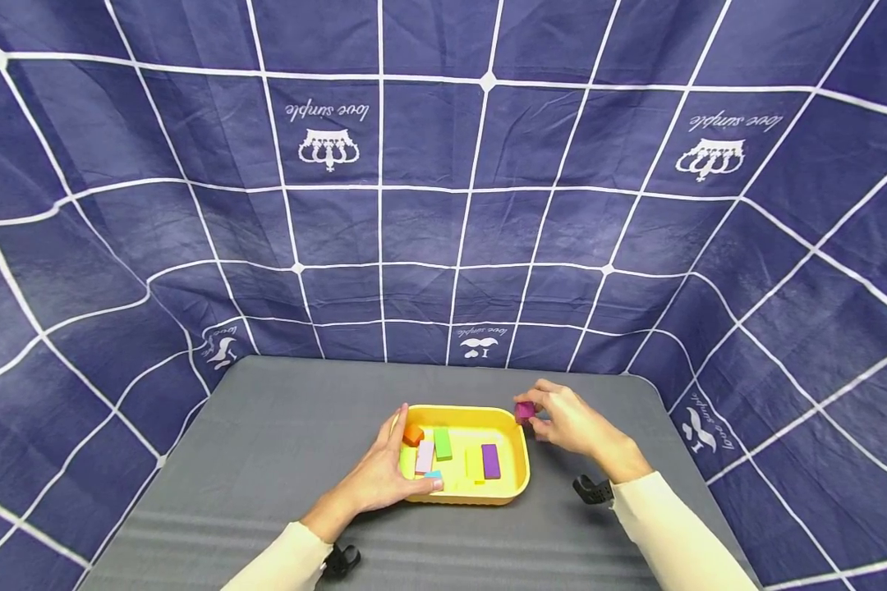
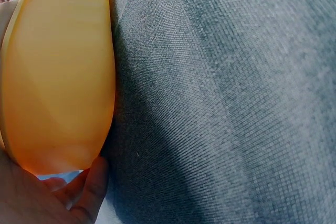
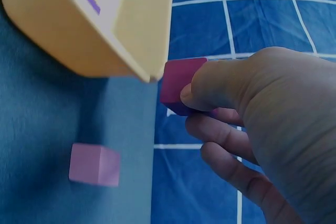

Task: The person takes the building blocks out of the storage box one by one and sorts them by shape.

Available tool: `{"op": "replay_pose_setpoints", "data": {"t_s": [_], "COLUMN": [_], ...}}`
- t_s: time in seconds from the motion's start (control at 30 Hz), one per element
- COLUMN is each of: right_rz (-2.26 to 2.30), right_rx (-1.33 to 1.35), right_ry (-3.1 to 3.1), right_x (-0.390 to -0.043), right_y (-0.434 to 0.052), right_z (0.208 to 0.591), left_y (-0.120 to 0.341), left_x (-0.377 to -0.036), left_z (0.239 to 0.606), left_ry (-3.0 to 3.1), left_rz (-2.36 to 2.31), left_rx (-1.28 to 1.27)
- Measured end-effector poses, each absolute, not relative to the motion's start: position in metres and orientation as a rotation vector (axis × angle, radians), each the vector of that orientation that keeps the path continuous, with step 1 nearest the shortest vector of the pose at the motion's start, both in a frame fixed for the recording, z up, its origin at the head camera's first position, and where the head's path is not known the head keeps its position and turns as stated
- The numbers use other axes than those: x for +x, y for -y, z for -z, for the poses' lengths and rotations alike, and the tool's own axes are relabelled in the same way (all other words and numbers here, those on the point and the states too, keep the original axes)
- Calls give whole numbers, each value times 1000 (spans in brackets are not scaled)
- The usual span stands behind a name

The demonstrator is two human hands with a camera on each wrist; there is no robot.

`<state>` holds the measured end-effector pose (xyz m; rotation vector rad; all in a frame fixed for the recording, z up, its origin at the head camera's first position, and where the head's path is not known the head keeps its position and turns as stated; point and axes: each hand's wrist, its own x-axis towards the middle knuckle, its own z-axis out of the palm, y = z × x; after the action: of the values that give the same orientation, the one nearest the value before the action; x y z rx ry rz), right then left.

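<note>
Navy grid cloth backs a grey tabletop (image 1: 266,460). Your right hand (image 1: 572,427) pinches the magenta cube (image 1: 523,411) just off the yellow tray's (image 1: 513,484) far right corner, level with the rim. Your left hand (image 1: 384,476) grips the tray's left wall. A pink cube (image 3: 94,164) lies on the tabletop below. Blocks fill the tray's left and middle; nothing blocks the way in.

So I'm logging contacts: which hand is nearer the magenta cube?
Right hand: it pinches the magenta cube. Left hand grips the yellow tray, across from it.
</note>
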<state>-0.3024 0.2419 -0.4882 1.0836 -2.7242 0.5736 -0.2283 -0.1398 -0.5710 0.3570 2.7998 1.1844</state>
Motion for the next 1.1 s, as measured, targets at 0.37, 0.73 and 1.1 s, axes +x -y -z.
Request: {"op": "replay_pose_setpoints", "data": {"t_s": [0.37, 0.73, 1.1], "right_rz": [-480, -484, -501], "right_rx": [1034, 1000, 947], "right_ry": [2672, 2676, 2715], "right_x": [-304, -304, -302], "right_y": [-273, -302, -319], "right_z": [498, 513, 531], "left_y": [139, 139, 139], "left_x": [-229, -229, -229], "left_z": [572, 572, 573], "left_ry": [-2799, -2801, -2798], "left_rz": [-1193, -1194, -1198], "left_rx": [369, 369, 369]}}
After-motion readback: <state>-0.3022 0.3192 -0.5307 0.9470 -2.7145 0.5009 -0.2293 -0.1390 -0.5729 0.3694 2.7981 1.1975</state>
